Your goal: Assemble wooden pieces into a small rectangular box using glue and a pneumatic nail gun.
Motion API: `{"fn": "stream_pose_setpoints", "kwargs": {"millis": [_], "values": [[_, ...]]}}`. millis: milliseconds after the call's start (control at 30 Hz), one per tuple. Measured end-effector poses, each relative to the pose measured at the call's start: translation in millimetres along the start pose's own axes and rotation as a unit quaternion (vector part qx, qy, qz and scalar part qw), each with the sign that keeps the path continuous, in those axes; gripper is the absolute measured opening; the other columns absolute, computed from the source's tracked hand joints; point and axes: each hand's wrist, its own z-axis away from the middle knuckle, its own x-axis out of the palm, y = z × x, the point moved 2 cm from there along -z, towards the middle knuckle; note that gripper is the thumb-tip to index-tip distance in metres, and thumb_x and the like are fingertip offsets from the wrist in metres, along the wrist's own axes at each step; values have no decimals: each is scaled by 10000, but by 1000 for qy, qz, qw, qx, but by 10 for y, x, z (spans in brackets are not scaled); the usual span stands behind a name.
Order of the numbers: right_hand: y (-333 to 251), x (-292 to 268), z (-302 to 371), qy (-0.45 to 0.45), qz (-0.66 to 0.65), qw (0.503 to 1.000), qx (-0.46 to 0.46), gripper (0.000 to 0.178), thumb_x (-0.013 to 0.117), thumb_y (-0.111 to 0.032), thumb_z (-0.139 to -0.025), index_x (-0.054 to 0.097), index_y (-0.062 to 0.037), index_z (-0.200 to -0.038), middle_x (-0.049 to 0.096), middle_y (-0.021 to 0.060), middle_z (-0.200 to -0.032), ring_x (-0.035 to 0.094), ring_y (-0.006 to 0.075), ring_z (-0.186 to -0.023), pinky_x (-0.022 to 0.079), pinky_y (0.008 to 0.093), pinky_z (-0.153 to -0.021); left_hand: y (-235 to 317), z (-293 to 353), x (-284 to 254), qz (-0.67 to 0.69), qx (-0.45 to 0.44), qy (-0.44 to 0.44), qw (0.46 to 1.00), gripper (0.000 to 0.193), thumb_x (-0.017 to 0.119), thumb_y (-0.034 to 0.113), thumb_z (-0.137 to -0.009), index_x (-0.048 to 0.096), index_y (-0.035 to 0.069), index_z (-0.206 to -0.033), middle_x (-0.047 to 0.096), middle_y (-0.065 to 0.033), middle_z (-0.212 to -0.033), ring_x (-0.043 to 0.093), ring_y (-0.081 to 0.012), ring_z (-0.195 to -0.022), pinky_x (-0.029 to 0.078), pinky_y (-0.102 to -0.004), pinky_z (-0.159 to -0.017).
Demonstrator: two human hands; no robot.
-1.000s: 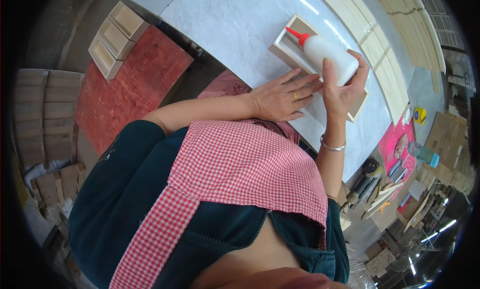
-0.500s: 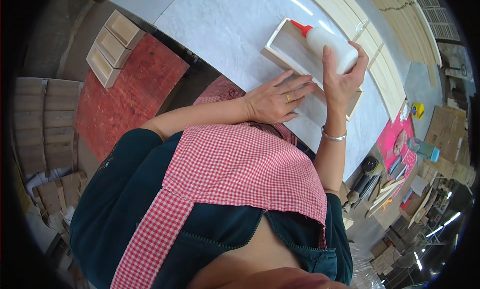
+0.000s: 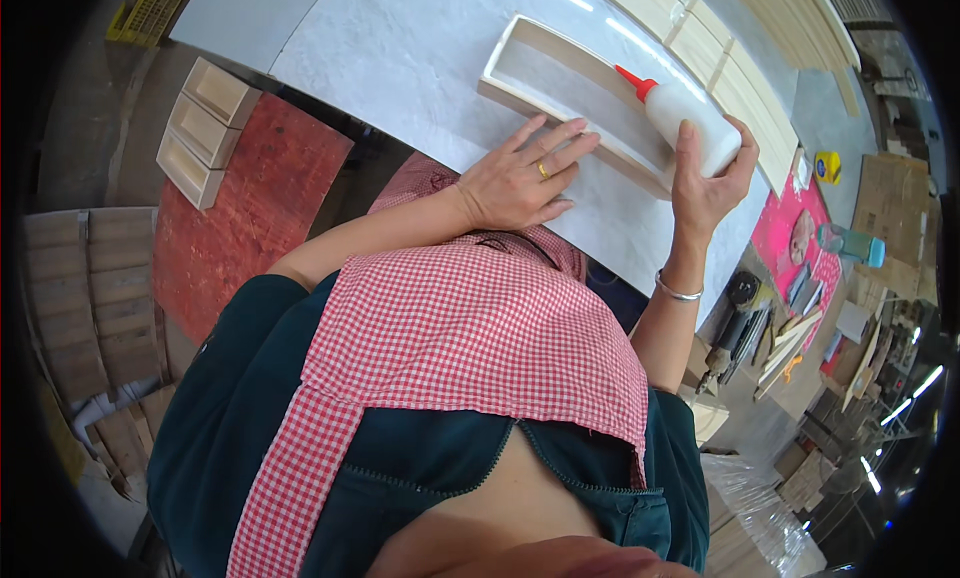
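Observation:
A white squeeze bottle (image 3: 692, 126) with a red pointed nozzle lies tilted in my right hand (image 3: 712, 183), which is closed round its base. The nozzle points up and left, near the far side of a long rectangular wooden frame (image 3: 530, 100). That frame rests on the pale marbled tabletop (image 3: 400, 58), and the tabletop shows through its middle. My left hand (image 3: 522, 178) is open, fingers spread, its fingertips at the frame's near long side. Whether the nozzle touches the wood I cannot tell.
Pale wooden strips (image 3: 745, 93) lie along the table's far right side. Three joined wooden boxes (image 3: 200, 128) stand on a red board (image 3: 255, 198) at the left. Off to the right are a pink cloth (image 3: 785, 223), a clear bottle (image 3: 850, 246) and a yellow container (image 3: 827, 167).
The frame has shifted left in the picture, and my left hand with it. My right hand and the bottle appear slightly farther right and lower, so the nozzle sits by the frame's far side.

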Motion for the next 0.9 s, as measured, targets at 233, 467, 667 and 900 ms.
{"fn": "stream_pose_setpoints", "kwargs": {"millis": [233, 467, 667, 900], "values": [[182, -460, 115, 40, 44, 998, 28, 494, 833, -224, -825, 582, -21, -1199, 654, 148, -1083, 642, 260, -921, 546, 349, -806, 18, -3, -1, -13, -9, -13, 1000, 332, 676, 318, -895, 644, 21, -1039, 362, -128, -1619, 281, -300, -1528, 244, -523, -1232], [433, -826, 218, 75, 48, 994, 68, 489, 833, -232, -830, 585, -25, -1196, 653, 153, -1083, 642, 267, -926, 548, 357, -804, 34, -17, 1, -12, -10, -19, 1000, 301, 689, 299, -881, 639, 35, -1016, 359, -123, -1624, 276, -291, -1532, 241, -520, -1234], [496, -951, 267, 82, 69, 993, 43, 450, 813, -235, -869, 590, -30, -1201, 653, 153, -1103, 656, 269, -946, 577, 349, -783, 56, -17, -8, -27, -15, -24, 999, 282, 698, 286, -870, 640, 48, -1010, 365, -111, -1623, 281, -288, -1531, 238, -518, -1235], [412, -1073, 366, 78, 66, 992, 69, 480, 836, -214, -829, 594, -31, -1202, 659, 149, -1060, 641, 254, -905, 544, 352, -795, 57, -6, 16, -34, -21, -35, 999, 298, 690, 289, -878, 654, 52, -1055, 383, -100, -1614, 303, -301, -1522, 231, -519, -1238]]}}
